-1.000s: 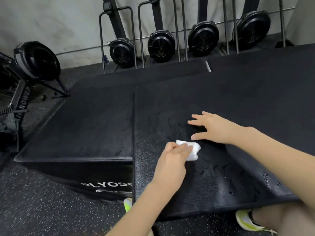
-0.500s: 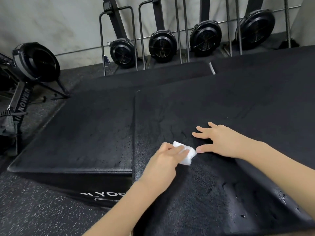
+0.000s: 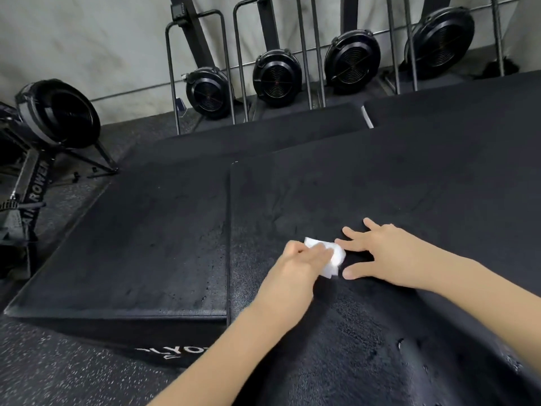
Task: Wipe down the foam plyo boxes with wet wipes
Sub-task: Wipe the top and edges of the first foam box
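A large black foam plyo box (image 3: 395,183) fills the right and centre of the view, its top textured and damp in places. My left hand (image 3: 298,268) holds a folded white wet wipe (image 3: 333,257) against that top, fingers curled over it. Just right of the wipe, my right hand (image 3: 377,253) rests flat on the box with fingers spread, its fingertips almost touching the wipe. A lower black plyo box (image 3: 131,244) sits to the left, with white lettering on its front face.
Several upright rowing machines (image 3: 275,74) stand against the back wall in a rack. Another rower (image 3: 52,115) sits on the floor at the far left. More black boxes (image 3: 263,127) lie behind. The floor (image 3: 58,376) is speckled black rubber.
My left hand has kept the wipe on the box top while the view tilted down and nearer. My right hand slid closer, so its fingertips now sit right beside the wipe.
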`<action>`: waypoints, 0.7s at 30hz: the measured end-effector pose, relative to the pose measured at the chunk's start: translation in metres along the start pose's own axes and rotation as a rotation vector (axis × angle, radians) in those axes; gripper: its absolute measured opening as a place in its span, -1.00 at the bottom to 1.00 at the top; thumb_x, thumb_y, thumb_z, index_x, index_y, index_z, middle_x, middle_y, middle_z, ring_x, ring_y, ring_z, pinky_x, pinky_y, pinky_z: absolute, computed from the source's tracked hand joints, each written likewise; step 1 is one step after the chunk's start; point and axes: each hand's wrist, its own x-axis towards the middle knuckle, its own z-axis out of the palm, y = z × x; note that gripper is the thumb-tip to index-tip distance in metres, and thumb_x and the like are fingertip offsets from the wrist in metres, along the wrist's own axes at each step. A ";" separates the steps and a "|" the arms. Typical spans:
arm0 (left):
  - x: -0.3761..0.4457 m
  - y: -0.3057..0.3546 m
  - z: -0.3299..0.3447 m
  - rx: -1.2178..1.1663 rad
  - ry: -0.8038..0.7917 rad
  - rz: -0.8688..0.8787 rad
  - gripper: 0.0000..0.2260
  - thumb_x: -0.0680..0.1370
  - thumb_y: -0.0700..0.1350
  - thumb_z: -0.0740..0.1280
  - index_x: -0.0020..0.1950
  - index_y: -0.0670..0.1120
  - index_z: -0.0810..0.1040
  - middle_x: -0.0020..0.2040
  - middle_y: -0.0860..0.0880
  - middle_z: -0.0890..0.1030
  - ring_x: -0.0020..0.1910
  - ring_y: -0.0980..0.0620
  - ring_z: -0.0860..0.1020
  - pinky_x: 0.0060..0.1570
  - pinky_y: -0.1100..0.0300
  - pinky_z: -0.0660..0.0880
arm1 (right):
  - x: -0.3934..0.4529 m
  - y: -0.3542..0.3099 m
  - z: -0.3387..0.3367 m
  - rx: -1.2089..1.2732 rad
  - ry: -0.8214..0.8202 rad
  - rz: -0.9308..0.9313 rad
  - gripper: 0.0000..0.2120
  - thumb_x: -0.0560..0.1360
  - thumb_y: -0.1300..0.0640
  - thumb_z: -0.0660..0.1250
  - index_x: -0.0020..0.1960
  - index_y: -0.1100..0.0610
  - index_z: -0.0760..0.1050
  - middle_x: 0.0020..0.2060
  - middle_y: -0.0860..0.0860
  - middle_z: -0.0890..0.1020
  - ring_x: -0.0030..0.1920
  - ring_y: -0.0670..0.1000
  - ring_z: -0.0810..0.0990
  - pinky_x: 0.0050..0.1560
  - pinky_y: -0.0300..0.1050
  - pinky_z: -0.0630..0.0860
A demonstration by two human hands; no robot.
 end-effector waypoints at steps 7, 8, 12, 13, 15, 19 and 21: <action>0.038 -0.060 -0.023 0.132 0.089 -0.337 -0.85 0.52 0.06 0.30 -0.01 0.06 0.61 -0.03 0.07 0.56 -0.18 0.08 0.45 -0.13 0.16 0.35 | 0.002 -0.002 -0.006 0.033 -0.026 0.012 -0.30 0.50 -0.36 0.25 0.56 -0.23 0.14 0.58 -0.21 0.07 0.61 0.08 -0.07 0.54 0.14 0.10; 0.044 -0.047 -0.024 0.057 0.104 -0.344 -0.87 0.52 -0.13 0.28 -0.03 0.05 0.59 -0.08 0.05 0.49 -0.20 0.06 0.38 -0.15 0.18 0.35 | 0.003 -0.002 -0.007 0.031 -0.030 0.013 -0.30 0.49 -0.36 0.26 0.56 -0.23 0.14 0.58 -0.21 0.07 0.61 0.08 -0.06 0.54 0.13 0.11; 0.047 -0.001 -0.007 -0.118 -0.028 -0.221 -0.54 0.41 -0.44 0.12 0.00 0.12 0.48 -0.06 -0.04 0.43 -0.12 -0.03 0.34 -0.17 0.13 0.45 | 0.003 -0.002 -0.007 -0.007 -0.038 -0.007 -0.30 0.52 -0.36 0.23 0.58 -0.23 0.10 0.58 -0.22 0.12 0.61 0.12 -0.03 0.52 0.16 0.12; 0.046 -0.006 0.000 -0.132 -0.036 -0.195 -0.50 0.45 -0.42 0.14 0.14 0.13 0.52 0.04 -0.04 0.45 -0.06 -0.05 0.42 -0.10 0.11 0.51 | 0.003 -0.002 -0.007 -0.017 -0.037 -0.018 -0.30 0.52 -0.36 0.21 0.58 -0.23 0.09 0.57 -0.22 0.14 0.60 0.14 -0.02 0.52 0.17 0.12; 0.050 -0.021 -0.002 -0.080 -0.041 -0.192 -0.49 0.51 -0.35 0.17 0.28 0.15 0.52 0.09 -0.04 0.45 0.00 -0.09 0.50 -0.04 0.06 0.56 | 0.003 -0.001 -0.006 -0.042 -0.048 -0.015 -0.29 0.53 -0.38 0.18 0.59 -0.22 0.06 0.59 -0.20 0.08 0.61 0.14 -0.05 0.53 0.19 0.08; 0.065 -0.065 -0.024 -0.032 0.087 -0.357 -0.91 0.52 -0.12 0.29 -0.04 0.06 0.54 -0.14 0.07 0.41 -0.20 -0.01 0.30 -0.15 0.13 0.38 | 0.004 0.000 -0.005 -0.031 -0.071 -0.002 -0.28 0.51 -0.40 0.15 0.59 -0.22 0.03 0.60 -0.19 -0.03 0.61 0.11 -0.14 0.56 0.18 -0.01; 0.076 -0.083 -0.027 -0.064 0.168 -0.510 -0.74 0.48 -0.26 0.23 -0.02 0.08 0.56 -0.17 0.00 0.47 -0.25 0.01 0.27 -0.25 0.26 0.31 | 0.004 -0.001 -0.006 -0.024 -0.070 -0.004 -0.28 0.51 -0.40 0.15 0.59 -0.23 0.03 0.59 -0.20 -0.04 0.61 0.10 -0.15 0.57 0.18 -0.02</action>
